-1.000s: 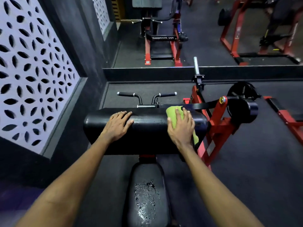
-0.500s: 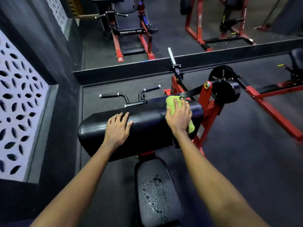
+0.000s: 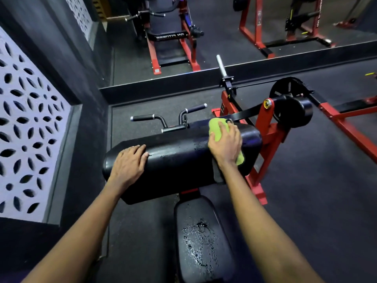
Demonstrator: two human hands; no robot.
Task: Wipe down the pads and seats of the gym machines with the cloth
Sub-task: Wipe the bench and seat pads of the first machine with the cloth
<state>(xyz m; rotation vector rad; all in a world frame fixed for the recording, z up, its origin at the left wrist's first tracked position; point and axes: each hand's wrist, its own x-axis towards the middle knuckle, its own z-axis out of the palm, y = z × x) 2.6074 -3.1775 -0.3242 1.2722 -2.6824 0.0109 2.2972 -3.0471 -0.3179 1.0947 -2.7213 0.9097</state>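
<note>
A wide black arm pad [image 3: 179,158] of a red-framed curl machine lies across the middle of the view. My right hand [image 3: 225,146] presses a green cloth [image 3: 217,127] flat against the pad's right part, near its top edge. My left hand [image 3: 128,163] rests palm down on the pad's left end, fingers together, holding nothing. Below the pad, the black seat [image 3: 202,237] carries a patch of water droplets on its surface.
Two black handles [image 3: 169,119] stick up behind the pad. The red frame [image 3: 263,127] with a black roller [image 3: 293,111] and a chrome weight peg [image 3: 221,66] stands to the right. A dark wall with a patterned panel [image 3: 28,129] is on the left, a mirror behind.
My right hand with the cloth has slid a little further right and up on the pad. The left hand has shifted towards the pad's left end. The view has tilted.
</note>
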